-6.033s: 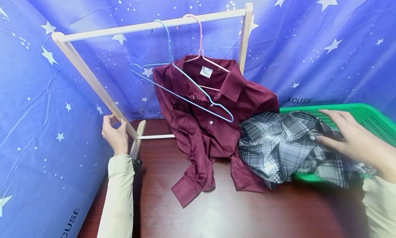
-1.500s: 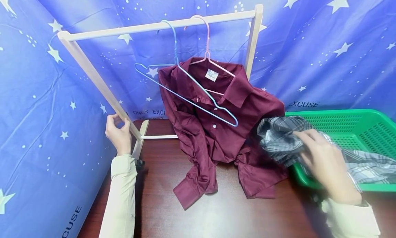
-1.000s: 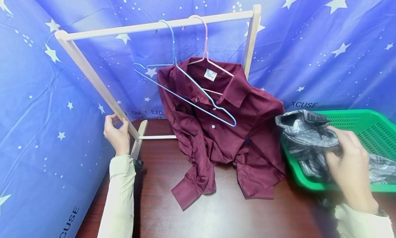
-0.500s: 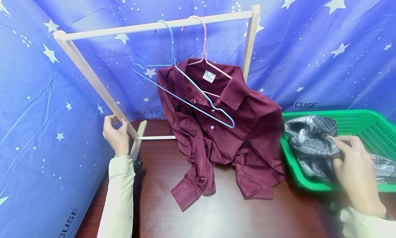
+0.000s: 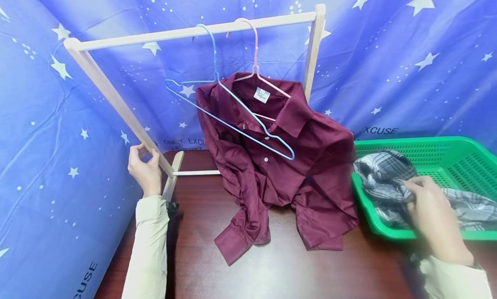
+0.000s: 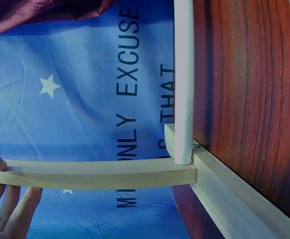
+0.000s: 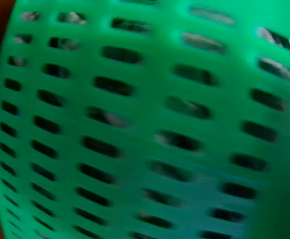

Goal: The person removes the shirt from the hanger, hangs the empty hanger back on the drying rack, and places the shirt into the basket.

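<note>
At the right, my right hand [image 5: 435, 217] pinches a bunched grey-and-white plaid shirt [image 5: 386, 167] between thumb and fingers, low in the green basket [image 5: 452, 146]. Part of the shirt trails behind the hand toward the basket's right end. My left hand [image 5: 145, 167] holds the left post [image 5: 110, 96] of a small wooden clothes rack near its foot; in the left wrist view, the thumb and fingers [image 6: 28, 204] lie on either side of that post. The right wrist view is filled by the basket's slotted wall [image 7: 135, 134], with the hand out of sight.
From the rack's top bar [image 5: 147, 39] hang a bare blue hanger [image 5: 229, 122] and a pink hanger [image 5: 256, 40] bearing a maroon shirt [image 5: 279, 174]. Its sleeves reach the brown table [image 5: 279, 273]. A starry blue curtain [image 5: 388, 53] encloses the back and left.
The plaid shirt has gone from against the maroon shirt, over the basket's edge, down into the basket with my right hand. The left hand keeps its hold on the post.
</note>
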The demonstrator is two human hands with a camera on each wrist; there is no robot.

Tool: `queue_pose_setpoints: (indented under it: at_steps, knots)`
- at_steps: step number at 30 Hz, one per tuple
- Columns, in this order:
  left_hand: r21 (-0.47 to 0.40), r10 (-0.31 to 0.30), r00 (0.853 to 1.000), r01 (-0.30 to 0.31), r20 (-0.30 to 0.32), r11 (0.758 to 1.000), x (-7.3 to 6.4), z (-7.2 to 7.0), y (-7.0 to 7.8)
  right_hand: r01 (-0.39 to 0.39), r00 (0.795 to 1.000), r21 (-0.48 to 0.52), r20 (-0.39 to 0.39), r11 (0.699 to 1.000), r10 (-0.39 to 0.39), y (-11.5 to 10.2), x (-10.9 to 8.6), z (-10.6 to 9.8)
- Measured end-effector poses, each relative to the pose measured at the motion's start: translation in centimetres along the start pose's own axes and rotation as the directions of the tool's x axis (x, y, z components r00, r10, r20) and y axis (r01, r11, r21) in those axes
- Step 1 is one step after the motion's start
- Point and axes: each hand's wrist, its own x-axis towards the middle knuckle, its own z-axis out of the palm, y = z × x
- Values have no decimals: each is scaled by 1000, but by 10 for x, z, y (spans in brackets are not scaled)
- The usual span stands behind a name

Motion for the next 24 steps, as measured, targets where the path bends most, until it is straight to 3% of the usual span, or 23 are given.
queue_pose_setpoints:
  at_steps: [5,11,17,24]
  knots:
    - [14,6,1000,-6,10,1000,1,0,-1,49,995,-44,90,998,-45,5,5,9]
    - [9,-2,1000,2,12,1000,0,0,-2,41,977,-69,211,997,-26,11,10,12]
    - [-12,-10,1000,10,11,1000,0,0,-2,54,961,-98,274,994,-25,13,12,12]
    - [19,2,1000,-2,18,1000,1,-1,-1,73,919,-153,394,986,-7,11,18,15]
